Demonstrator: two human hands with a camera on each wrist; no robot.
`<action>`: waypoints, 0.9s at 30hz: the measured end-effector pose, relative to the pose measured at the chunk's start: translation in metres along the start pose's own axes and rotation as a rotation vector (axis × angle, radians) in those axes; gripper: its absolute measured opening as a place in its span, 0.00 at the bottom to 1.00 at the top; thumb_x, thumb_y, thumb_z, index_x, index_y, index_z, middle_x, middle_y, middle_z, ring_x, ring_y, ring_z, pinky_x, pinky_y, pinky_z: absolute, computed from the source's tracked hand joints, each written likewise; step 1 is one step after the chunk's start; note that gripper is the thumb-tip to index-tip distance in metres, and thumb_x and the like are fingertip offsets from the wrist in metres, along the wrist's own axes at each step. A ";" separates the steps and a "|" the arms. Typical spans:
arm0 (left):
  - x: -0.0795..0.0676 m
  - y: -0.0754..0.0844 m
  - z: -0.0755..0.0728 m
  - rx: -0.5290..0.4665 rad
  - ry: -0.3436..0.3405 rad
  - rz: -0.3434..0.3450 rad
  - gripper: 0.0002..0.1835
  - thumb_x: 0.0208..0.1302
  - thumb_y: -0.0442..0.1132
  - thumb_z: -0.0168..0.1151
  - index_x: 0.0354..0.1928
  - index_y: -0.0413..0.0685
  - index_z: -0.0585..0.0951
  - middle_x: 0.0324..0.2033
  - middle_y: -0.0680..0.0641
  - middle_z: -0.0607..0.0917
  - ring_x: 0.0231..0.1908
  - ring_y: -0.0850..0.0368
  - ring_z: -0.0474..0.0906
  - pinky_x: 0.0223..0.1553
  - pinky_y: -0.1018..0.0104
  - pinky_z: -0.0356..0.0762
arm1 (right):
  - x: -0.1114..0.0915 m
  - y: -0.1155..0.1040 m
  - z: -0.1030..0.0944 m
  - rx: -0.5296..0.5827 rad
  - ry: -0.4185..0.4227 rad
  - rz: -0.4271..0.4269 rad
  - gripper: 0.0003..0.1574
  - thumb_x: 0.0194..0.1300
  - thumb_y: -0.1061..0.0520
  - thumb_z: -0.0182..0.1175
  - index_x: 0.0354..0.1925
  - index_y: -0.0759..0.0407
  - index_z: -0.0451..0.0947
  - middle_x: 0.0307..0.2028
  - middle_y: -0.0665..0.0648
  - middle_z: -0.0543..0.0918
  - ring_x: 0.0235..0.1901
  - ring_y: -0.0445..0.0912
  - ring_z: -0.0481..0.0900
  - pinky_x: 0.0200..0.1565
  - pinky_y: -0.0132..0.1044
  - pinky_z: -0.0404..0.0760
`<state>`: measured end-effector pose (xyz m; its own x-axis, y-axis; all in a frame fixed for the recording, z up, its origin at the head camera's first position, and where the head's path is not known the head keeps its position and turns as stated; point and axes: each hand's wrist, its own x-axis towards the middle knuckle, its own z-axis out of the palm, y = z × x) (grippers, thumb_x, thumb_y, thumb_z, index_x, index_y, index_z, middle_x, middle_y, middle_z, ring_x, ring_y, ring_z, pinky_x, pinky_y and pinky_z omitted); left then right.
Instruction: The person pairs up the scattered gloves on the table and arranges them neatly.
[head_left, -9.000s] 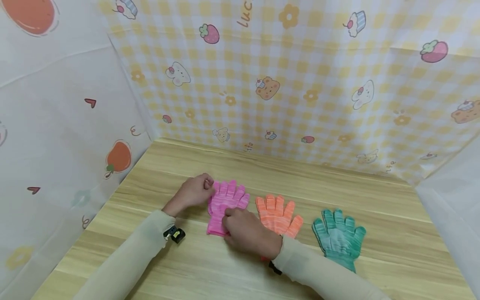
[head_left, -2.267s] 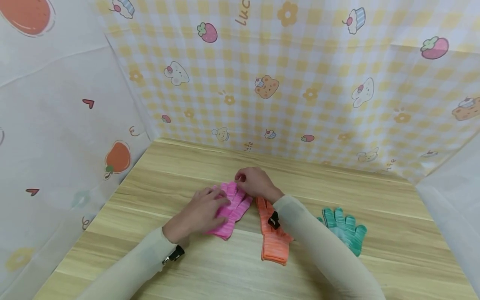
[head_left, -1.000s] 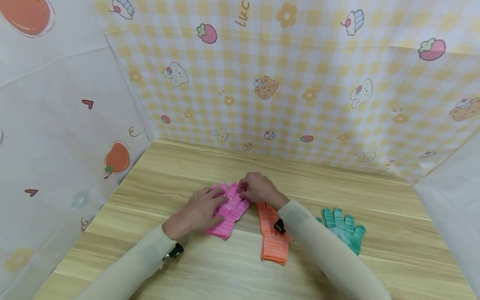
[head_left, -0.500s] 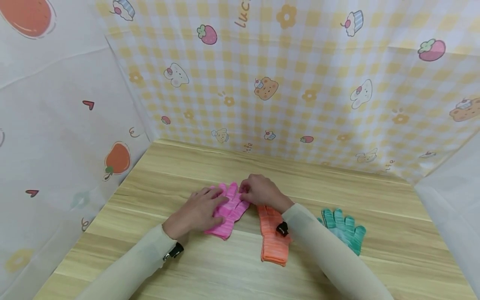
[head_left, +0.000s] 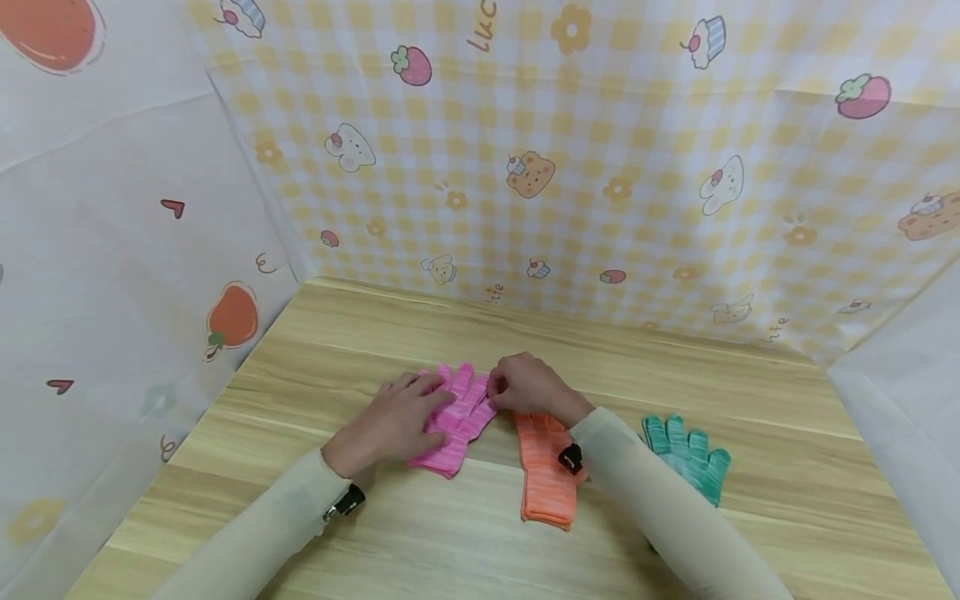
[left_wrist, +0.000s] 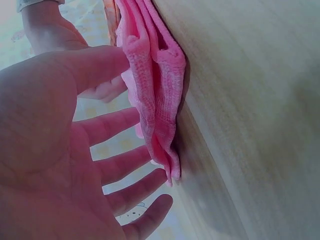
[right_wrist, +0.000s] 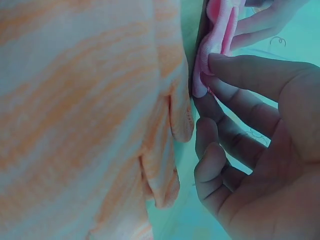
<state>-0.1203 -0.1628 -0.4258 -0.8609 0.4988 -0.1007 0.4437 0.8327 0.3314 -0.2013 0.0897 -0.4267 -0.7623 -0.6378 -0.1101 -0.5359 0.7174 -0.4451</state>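
A pair of pink knit gloves lies stacked on the wooden table, fingers pointing toward the back. My left hand rests over their left side with its fingers spread; in the left wrist view the thumb and fingertips touch the gloves near two layered cuffs. At the gloves' right edge, my right hand pinches a pink glove finger between thumb and index finger, the other fingers curled loosely. Beneath the right wrist lie orange knit gloves, their fingertips partly hidden by that hand.
Green knit gloves lie farther right, partly covered by the right sleeve. A yellow checked cloth hangs behind the table, and a white printed cloth hangs along the left.
Since the oldest frame, my left hand moved from the pink fingertips onto the gloves, and my right from the cuff to their right edge. Lately the right hand slid slightly right and nearer.
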 end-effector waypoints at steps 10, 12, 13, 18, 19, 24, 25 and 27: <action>-0.001 -0.005 -0.003 -0.012 -0.040 0.023 0.41 0.67 0.56 0.77 0.78 0.47 0.77 0.81 0.36 0.67 0.80 0.31 0.59 0.74 0.27 0.60 | 0.000 0.003 -0.003 0.026 -0.001 0.022 0.13 0.69 0.62 0.72 0.28 0.49 0.83 0.26 0.45 0.81 0.28 0.42 0.75 0.35 0.37 0.76; -0.001 -0.006 -0.004 -0.021 -0.052 0.026 0.44 0.66 0.57 0.79 0.78 0.47 0.76 0.81 0.36 0.66 0.80 0.31 0.58 0.74 0.27 0.59 | 0.000 0.002 -0.004 0.033 0.002 0.023 0.13 0.68 0.63 0.72 0.28 0.49 0.83 0.26 0.45 0.81 0.27 0.42 0.75 0.35 0.37 0.76; -0.002 -0.006 -0.004 -0.027 -0.059 0.025 0.44 0.65 0.57 0.80 0.79 0.47 0.76 0.81 0.36 0.65 0.80 0.32 0.58 0.74 0.27 0.58 | 0.000 0.002 -0.004 0.034 0.001 0.024 0.13 0.68 0.63 0.73 0.28 0.49 0.83 0.26 0.46 0.81 0.27 0.42 0.75 0.35 0.37 0.76; -0.004 -0.008 -0.006 -0.052 -0.077 0.028 0.45 0.65 0.56 0.80 0.80 0.48 0.75 0.82 0.37 0.64 0.82 0.32 0.55 0.76 0.25 0.55 | 0.000 0.001 -0.003 0.035 0.006 0.029 0.13 0.67 0.62 0.76 0.31 0.51 0.82 0.28 0.46 0.81 0.29 0.43 0.75 0.37 0.37 0.75; -0.004 -0.009 -0.007 -0.059 -0.079 0.027 0.45 0.65 0.55 0.80 0.80 0.48 0.74 0.82 0.37 0.64 0.82 0.32 0.55 0.76 0.25 0.54 | -0.001 0.000 -0.003 0.034 0.006 0.031 0.13 0.67 0.62 0.76 0.31 0.51 0.82 0.28 0.46 0.80 0.30 0.43 0.75 0.37 0.37 0.75; -0.007 -0.010 -0.009 -0.071 -0.071 0.022 0.44 0.67 0.56 0.79 0.79 0.45 0.75 0.82 0.36 0.65 0.82 0.33 0.56 0.76 0.25 0.54 | -0.002 0.000 -0.004 0.034 0.010 0.023 0.11 0.67 0.61 0.76 0.33 0.51 0.83 0.30 0.46 0.81 0.32 0.43 0.75 0.39 0.38 0.76; -0.007 -0.010 -0.009 -0.071 -0.070 0.019 0.44 0.67 0.57 0.79 0.79 0.45 0.75 0.82 0.36 0.65 0.82 0.33 0.56 0.76 0.25 0.54 | -0.002 0.000 -0.004 0.036 0.011 0.016 0.10 0.67 0.61 0.76 0.34 0.51 0.83 0.30 0.46 0.81 0.32 0.43 0.75 0.39 0.38 0.76; -0.008 -0.010 -0.010 -0.061 -0.072 0.016 0.44 0.68 0.57 0.78 0.79 0.46 0.75 0.82 0.36 0.65 0.82 0.33 0.57 0.76 0.25 0.55 | -0.003 0.001 -0.004 0.043 0.011 0.001 0.09 0.68 0.61 0.76 0.35 0.51 0.84 0.31 0.46 0.82 0.33 0.43 0.76 0.40 0.39 0.78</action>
<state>-0.1201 -0.1780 -0.4194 -0.8327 0.5296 -0.1617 0.4390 0.8094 0.3900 -0.2003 0.0935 -0.4234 -0.7670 -0.6337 -0.1009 -0.5191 0.7052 -0.4829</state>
